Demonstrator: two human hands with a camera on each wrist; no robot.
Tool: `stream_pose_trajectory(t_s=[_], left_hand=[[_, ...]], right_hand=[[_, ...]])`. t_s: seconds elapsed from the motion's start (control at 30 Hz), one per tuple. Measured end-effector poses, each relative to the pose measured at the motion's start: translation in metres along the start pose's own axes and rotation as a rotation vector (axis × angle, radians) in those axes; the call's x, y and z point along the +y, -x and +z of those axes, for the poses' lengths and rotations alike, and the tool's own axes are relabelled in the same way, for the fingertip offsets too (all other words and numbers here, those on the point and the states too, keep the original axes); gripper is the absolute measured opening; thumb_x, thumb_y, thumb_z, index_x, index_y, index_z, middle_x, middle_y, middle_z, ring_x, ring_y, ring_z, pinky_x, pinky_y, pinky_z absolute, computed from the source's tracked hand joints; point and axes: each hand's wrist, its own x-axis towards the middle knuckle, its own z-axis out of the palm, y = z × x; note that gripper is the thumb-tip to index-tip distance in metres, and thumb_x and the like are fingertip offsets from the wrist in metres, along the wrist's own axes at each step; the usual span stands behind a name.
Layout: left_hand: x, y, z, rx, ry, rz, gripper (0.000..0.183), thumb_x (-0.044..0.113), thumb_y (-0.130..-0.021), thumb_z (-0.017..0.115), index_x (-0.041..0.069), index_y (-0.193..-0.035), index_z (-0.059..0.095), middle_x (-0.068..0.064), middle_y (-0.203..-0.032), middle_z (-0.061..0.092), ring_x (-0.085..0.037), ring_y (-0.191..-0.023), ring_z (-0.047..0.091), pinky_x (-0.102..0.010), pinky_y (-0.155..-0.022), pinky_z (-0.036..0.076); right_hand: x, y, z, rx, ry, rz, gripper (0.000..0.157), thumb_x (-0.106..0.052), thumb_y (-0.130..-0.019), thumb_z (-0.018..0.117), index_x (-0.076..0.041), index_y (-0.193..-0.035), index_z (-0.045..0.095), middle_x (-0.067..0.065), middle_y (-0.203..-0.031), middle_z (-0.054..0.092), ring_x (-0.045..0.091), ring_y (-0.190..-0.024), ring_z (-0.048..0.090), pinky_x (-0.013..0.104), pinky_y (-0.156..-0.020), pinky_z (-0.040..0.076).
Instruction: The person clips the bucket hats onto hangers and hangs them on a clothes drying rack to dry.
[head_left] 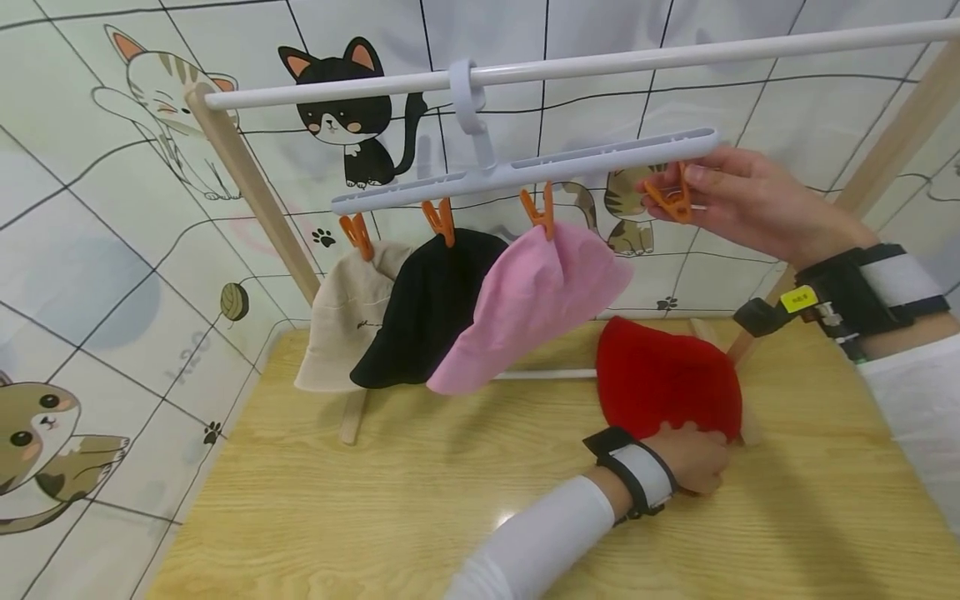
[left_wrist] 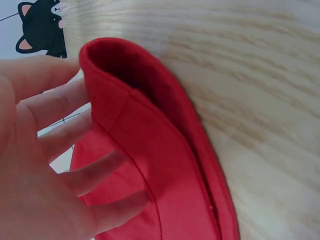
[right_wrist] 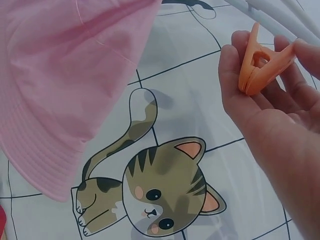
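My right hand (head_left: pixel 750 196), raised at the right end of the pale hanger (head_left: pixel 510 173), holds an orange clothespin (right_wrist: pixel 262 65). In the right wrist view the thumb rests against one of its legs and the fingers lie behind it. A red bucket hat (head_left: pixel 663 379) lies folded on the table. My left hand (head_left: pixel 690 457) touches its near edge, and in the left wrist view the spread fingers (left_wrist: pixel 120 210) lie against the red cloth. Beige (head_left: pixel 348 317), black (head_left: pixel 435 308) and pink (head_left: pixel 528 304) bucket hats hang under the hanger, each with an orange clothespin.
The hanger's hook (head_left: pixel 467 96) goes over a white rail (head_left: pixel 637 62) held by wooden posts (head_left: pixel 255 192). Behind is a wall with cat drawings. A lower white bar (head_left: pixel 547 374) and a wooden foot (head_left: pixel 352 417) stand on the wooden table (head_left: pixel 360 517).
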Motion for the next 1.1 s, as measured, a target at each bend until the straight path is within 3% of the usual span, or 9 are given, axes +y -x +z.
stream_pose_trajectory(t_s=[0.23, 0.4, 0.5, 0.63, 0.83, 1.0, 1.1], left_hand=[[-0.004, 0.014, -0.008, -0.076, 0.050, -0.065, 0.010, 0.034, -0.095, 0.058, 0.034, -0.103, 0.064, 0.020, -0.097, 0.050, -0.005, -0.086, 0.039, -0.026, -0.070, 0.032], [-0.010, 0.025, -0.015, -0.093, 0.128, -0.118, 0.040, 0.037, -0.095, 0.058, 0.034, -0.134, 0.051, 0.016, -0.119, 0.057, -0.005, -0.102, 0.047, -0.026, -0.079, 0.038], [-0.013, 0.030, -0.017, -0.079, 0.231, -0.182, 0.057, 0.037, -0.094, 0.060, 0.034, -0.145, 0.034, 0.010, -0.111, 0.062, -0.007, -0.094, 0.057, -0.025, -0.074, 0.043], [-0.014, 0.034, -0.017, -0.050, 0.229, -0.264, 0.050, 0.036, -0.092, 0.064, 0.033, -0.136, 0.041, 0.007, -0.080, 0.060, -0.010, -0.064, 0.058, -0.027, -0.060, 0.045], [-0.020, 0.041, -0.015, 0.002, 0.057, -0.315, 0.024, 0.039, -0.086, 0.070, 0.028, -0.105, 0.058, 0.010, -0.079, 0.060, -0.006, -0.070, 0.054, -0.028, -0.062, 0.045], [-0.024, 0.051, -0.013, 0.062, 0.022, -0.306, 0.026, 0.037, -0.082, 0.074, 0.028, -0.100, 0.058, 0.010, -0.075, 0.057, -0.006, -0.068, 0.052, -0.025, -0.059, 0.041], [-0.025, 0.056, -0.011, 0.073, 0.016, -0.334, 0.029, 0.042, -0.080, 0.075, 0.028, -0.100, 0.058, 0.010, -0.076, 0.058, -0.005, -0.071, 0.053, -0.024, -0.061, 0.040]], right_hand=[[0.001, 0.002, 0.000, 0.034, 0.030, 0.013, 0.040, 0.006, -0.101, 0.037, -0.005, -0.136, 0.052, 0.012, -0.129, 0.053, 0.025, -0.119, 0.052, 0.028, -0.094, 0.045], [0.003, 0.003, 0.001, 0.083, 0.062, 0.024, 0.042, 0.005, -0.100, 0.039, -0.008, -0.139, 0.050, 0.011, -0.132, 0.051, 0.024, -0.119, 0.051, 0.027, -0.093, 0.046], [0.004, 0.004, 0.002, 0.111, 0.073, 0.037, 0.043, 0.004, -0.100, 0.041, -0.010, -0.140, 0.051, 0.010, -0.133, 0.051, 0.024, -0.119, 0.051, 0.026, -0.092, 0.046], [0.005, 0.004, 0.003, 0.127, 0.075, 0.045, 0.043, 0.003, -0.100, 0.042, -0.011, -0.140, 0.051, 0.009, -0.133, 0.051, 0.023, -0.118, 0.052, 0.026, -0.091, 0.047], [0.006, 0.004, 0.003, 0.114, 0.067, 0.040, 0.043, 0.004, -0.100, 0.041, -0.010, -0.139, 0.051, 0.009, -0.132, 0.051, 0.023, -0.117, 0.052, 0.026, -0.091, 0.047], [0.007, 0.005, 0.003, 0.132, 0.064, 0.050, 0.042, 0.003, -0.099, 0.043, -0.011, -0.138, 0.053, 0.008, -0.133, 0.052, 0.022, -0.117, 0.053, 0.025, -0.091, 0.047], [0.007, 0.005, 0.004, 0.126, 0.052, 0.051, 0.042, 0.003, -0.099, 0.044, -0.010, -0.138, 0.053, 0.008, -0.135, 0.051, 0.022, -0.118, 0.052, 0.025, -0.091, 0.046]])
